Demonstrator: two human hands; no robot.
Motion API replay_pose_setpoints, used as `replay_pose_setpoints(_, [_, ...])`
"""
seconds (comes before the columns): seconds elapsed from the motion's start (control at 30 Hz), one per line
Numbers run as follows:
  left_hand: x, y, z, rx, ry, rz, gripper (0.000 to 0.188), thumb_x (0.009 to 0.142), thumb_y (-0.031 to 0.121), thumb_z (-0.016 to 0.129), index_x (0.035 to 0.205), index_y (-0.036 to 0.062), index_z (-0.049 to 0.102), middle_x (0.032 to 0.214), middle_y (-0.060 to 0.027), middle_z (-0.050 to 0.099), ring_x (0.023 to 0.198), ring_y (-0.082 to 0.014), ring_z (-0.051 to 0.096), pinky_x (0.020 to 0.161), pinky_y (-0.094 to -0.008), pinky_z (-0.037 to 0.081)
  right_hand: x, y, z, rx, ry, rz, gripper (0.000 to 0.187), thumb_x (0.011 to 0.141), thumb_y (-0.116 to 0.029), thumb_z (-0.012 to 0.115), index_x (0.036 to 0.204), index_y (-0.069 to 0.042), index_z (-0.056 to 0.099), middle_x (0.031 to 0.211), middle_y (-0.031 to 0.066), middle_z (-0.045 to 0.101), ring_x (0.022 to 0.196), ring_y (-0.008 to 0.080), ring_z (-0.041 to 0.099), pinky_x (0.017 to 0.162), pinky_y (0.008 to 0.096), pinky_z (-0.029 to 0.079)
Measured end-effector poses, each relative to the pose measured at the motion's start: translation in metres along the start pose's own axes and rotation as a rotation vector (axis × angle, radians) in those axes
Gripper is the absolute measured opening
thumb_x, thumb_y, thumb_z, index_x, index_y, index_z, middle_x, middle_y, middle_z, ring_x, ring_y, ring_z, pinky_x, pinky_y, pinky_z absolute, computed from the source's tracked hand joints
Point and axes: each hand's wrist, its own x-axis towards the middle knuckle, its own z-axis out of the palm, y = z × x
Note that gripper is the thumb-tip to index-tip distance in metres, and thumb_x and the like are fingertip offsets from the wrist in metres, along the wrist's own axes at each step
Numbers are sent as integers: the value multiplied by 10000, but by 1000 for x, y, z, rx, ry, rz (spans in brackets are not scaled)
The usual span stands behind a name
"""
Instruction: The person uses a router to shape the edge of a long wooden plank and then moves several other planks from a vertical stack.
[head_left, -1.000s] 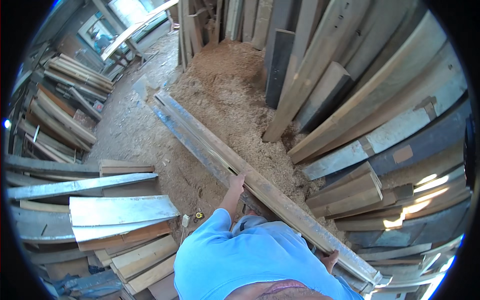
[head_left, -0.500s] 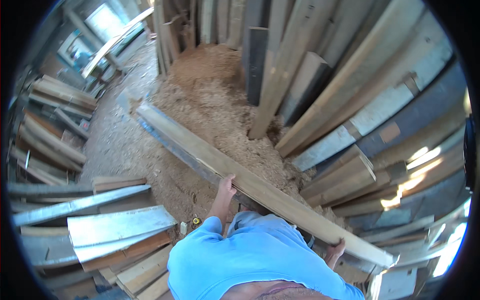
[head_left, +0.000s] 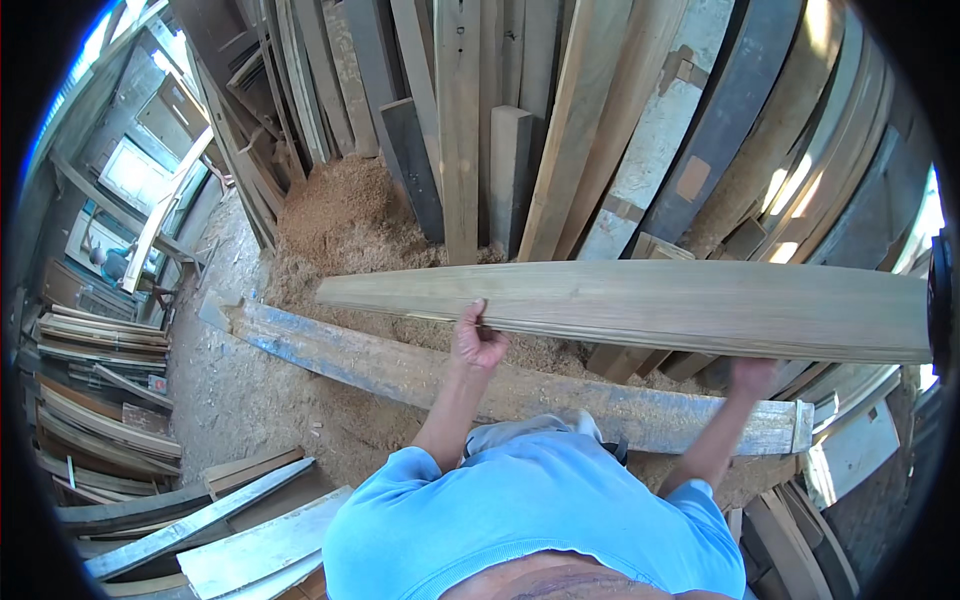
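A long pale wooden plank is held up across the front of me, running from the middle left out to the right rim. My left hand is closed on its near edge, left of the middle. Farther right, my right hand grips the same near edge; its fingers are partly hidden by the plank. Below the plank lies a long weathered board with worn blue paint and sawdust on it, apart from both hands.
Tall planks lean in a row along the far side, behind a sawdust heap. Stacked boards line the left, with pale boards near my left side. Another person is far off at upper left.
The plank has been raised off the weathered board and swung more level, away from me and rightward, with both hands still on it. My view has turned to the right.
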Motion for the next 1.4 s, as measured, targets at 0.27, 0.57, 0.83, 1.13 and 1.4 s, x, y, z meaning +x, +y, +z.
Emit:
replay_pose_setpoints(0.27, [-76, -84, 41, -44, -51, -319, 367, 872, 83, 742, 1186, -3, 573, 1205, -190, 655, 1109, -347, 669, 963, -541, 589, 44, 26, 119, 650, -772, 133, 309, 1036, -260, 460, 1214, -25, 550, 933, 88, 581, 887, 244, 584, 1076, 464, 435])
replay_pose_setpoints(0.57, [-102, -94, 101, -125, -249, -704, 420, 918, 184, 718, 1232, -30, 540, 1239, -253, 643, 1163, -410, 649, 992, -586, 553, 75, -66, 211, 410, -798, 134, 228, 1063, -222, 415, 1131, -33, 523, 920, 62, 546, 917, 237, 571, 1045, 434, 458])
replay_pose_setpoints(0.83, [-67, -77, 145, -203, -316, -807, 428, 912, 236, 724, 1218, -31, 588, 1216, -230, 673, 1137, -399, 666, 979, -525, 578, 105, -60, 295, 151, -701, -7, 751, 842, -475, 701, 1316, 52, 454, 1058, 111, 538, 1002, 247, 546, 994, 395, 450])
replay_pose_setpoints(1.13, [25, 25, 108, 163, -476, -565, 532, 984, 386, 619, 1324, -18, 552, 1111, -180, 690, 890, -316, 703, 802, -405, 602, 114, 108, 396, -141, -368, -93, 838, 914, -706, 539, 1412, -33, 503, 1361, 111, 581, 1269, 248, 542, 1113, 418, 415])
replay_pose_setpoints(1.4, [38, 92, 152, 1606, -377, 1370, 599, 876, 212, 753, 1336, -43, 467, 1178, -203, 592, 1081, -366, 563, 972, -456, 457, 185, 228, 466, -402, -376, -220, 612, 950, -671, 564, 831, -71, 568, 829, -43, 465, 793, 79, 384, 692, 280, 356])
